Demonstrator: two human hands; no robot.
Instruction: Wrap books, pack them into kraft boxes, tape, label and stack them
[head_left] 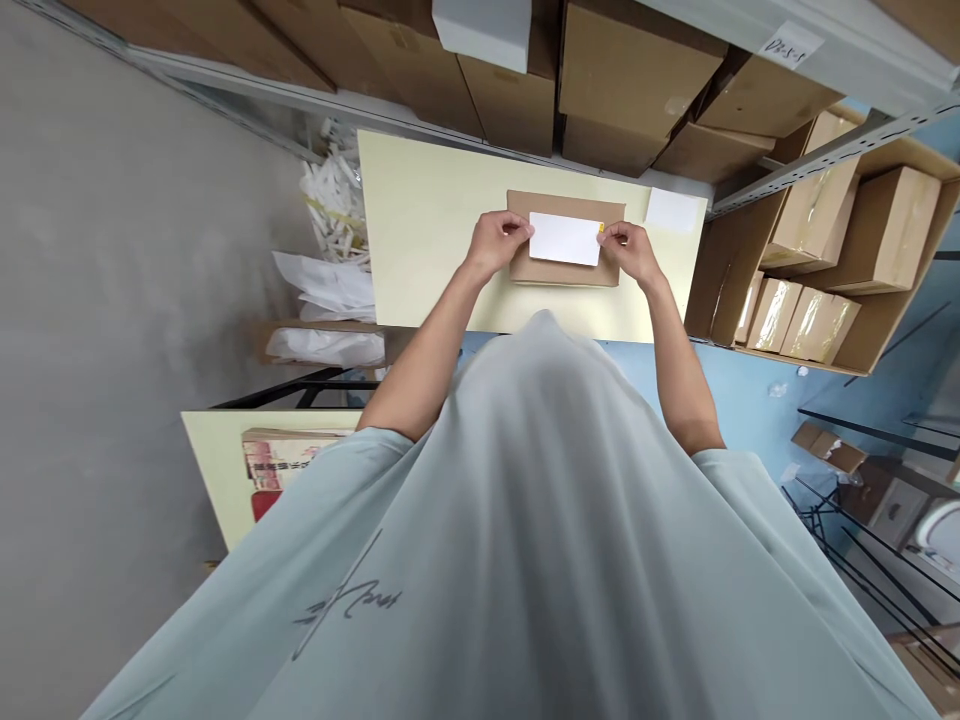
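A white rectangular sheet (564,238), which looks like a label, spans the space between my two hands over a flat brown cardboard box (566,277). My left hand (498,242) pinches its left edge between thumb and fingers. At the opposite end, my right hand (634,251) pinches the right edge, next to a small yellow patch at the upper corner. I cannot tell whether the sheet touches the box's top. The box lies flat on a pale yellow table (435,230), partly covered by both hands.
Another white sheet (670,210) lies at the table's right end. Behind stands a shelf with several cardboard boxes (637,75). A large open carton (709,265) holding smaller boxes is at right. White scraps (336,195) and white bags (326,345) sit at left.
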